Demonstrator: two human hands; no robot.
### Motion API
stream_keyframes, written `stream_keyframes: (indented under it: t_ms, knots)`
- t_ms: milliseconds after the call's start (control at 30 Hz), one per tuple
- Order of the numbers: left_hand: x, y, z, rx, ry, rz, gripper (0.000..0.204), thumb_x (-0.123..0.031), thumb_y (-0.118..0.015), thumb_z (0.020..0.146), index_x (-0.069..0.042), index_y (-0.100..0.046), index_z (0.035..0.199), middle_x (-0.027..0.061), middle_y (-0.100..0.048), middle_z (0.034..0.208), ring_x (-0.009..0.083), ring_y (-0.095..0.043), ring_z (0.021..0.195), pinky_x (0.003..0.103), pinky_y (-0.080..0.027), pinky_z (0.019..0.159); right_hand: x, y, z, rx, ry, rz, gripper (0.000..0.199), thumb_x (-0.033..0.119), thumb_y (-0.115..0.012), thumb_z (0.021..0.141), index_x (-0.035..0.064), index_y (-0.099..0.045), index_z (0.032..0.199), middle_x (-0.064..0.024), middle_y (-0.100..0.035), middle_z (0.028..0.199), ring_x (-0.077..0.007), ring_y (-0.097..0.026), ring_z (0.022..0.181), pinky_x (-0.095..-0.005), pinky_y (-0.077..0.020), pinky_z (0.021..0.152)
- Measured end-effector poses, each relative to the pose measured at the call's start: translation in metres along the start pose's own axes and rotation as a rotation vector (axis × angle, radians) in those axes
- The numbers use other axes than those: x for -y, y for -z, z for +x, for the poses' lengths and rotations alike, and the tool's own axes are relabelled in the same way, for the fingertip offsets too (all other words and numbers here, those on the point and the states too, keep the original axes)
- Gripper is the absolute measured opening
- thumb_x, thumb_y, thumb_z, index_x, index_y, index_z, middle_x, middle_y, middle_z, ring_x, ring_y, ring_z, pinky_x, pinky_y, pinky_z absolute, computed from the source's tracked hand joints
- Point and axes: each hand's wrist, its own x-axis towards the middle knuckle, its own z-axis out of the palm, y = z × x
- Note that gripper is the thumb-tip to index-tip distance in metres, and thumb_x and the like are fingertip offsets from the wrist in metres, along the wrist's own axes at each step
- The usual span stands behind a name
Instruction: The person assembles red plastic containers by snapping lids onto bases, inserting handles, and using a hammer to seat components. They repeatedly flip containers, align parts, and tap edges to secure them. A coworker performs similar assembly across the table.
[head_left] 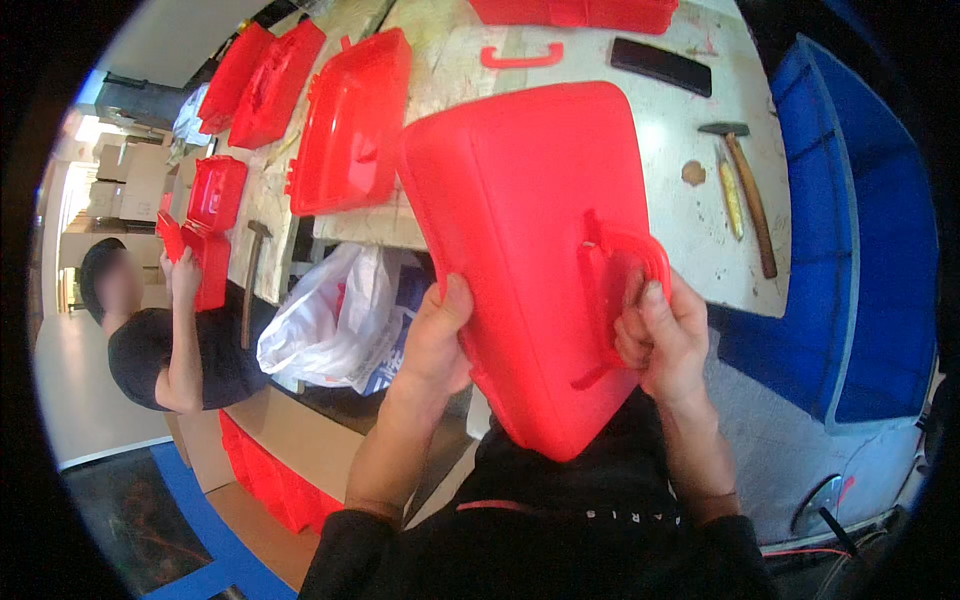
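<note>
Gripping a red plastic case [520, 250] with 2 hands, we hold it tilted above our lap, its far end over the near edge of the workbench [690, 215]. Our left hand [435, 340] clasps its left edge, thumb on top. Our right hand [665, 335] pinches the red handle [630, 275] on its side. A hammer [750, 190] lies on the bench to the right, an open red case [350, 125] to the left. Another person [170, 330] holds a small red case [205, 225].
</note>
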Motion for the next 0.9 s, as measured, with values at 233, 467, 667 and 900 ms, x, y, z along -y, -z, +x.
stream_keyframes:
  t_ms: [233, 467, 667, 900]
  knots:
    - [-0.114, -0.012, 0.048, 0.286, -0.046, 0.694, 0.064, -0.056, -0.044, 0.101, 0.000, -0.059, 0.129, 0.0157, -0.061, 0.133, 0.0274, -0.057, 0.123, 0.045, -0.043, 0.106, -0.007, 0.019, -0.017, 0.233, 0.130, -0.183, 0.043, 0.042, -0.050, 0.104, 0.0001, -0.056, 0.107, 0.0025, -0.050, 0.070, -0.0049, -0.041, 0.054, -0.0225, -0.0327, 0.048]
    - [-0.101, -0.061, 0.181, 0.960, -0.174, 1.202, 0.042, -0.033, -0.045, 0.100, -0.002, -0.066, 0.120, 0.0147, -0.067, 0.116, 0.0268, -0.058, 0.117, 0.039, -0.040, 0.105, -0.016, 0.025, -0.026, 0.347, -0.091, -0.271, 0.065, 0.057, -0.040, 0.102, -0.0025, -0.057, 0.121, 0.0014, -0.048, 0.066, -0.0057, -0.040, 0.053, -0.0232, -0.0318, 0.048]
    - [-0.090, -0.074, 0.183, 1.314, -0.250, 1.696, 0.033, -0.025, -0.045, 0.098, -0.003, -0.070, 0.100, 0.0176, -0.068, 0.101, 0.0340, -0.061, 0.099, 0.041, -0.046, 0.092, -0.037, 0.012, -0.037, -0.008, 0.082, -0.366, 0.050, 0.041, -0.042, 0.105, -0.0046, -0.059, 0.116, 0.0029, -0.050, 0.066, -0.0057, -0.044, 0.056, -0.0244, -0.0337, 0.050]
    - [-0.082, -0.057, 0.165, 0.813, 0.296, 1.301, 0.036, -0.027, -0.052, 0.094, 0.001, -0.074, 0.098, 0.0149, -0.071, 0.110, 0.0257, -0.064, 0.106, 0.033, -0.045, 0.096, -0.039, 0.038, -0.036, 0.283, 0.123, -0.416, 0.040, 0.035, -0.047, 0.102, -0.0037, -0.057, 0.099, -0.0044, -0.054, 0.066, -0.0154, -0.053, 0.052, -0.0303, -0.0387, 0.049]
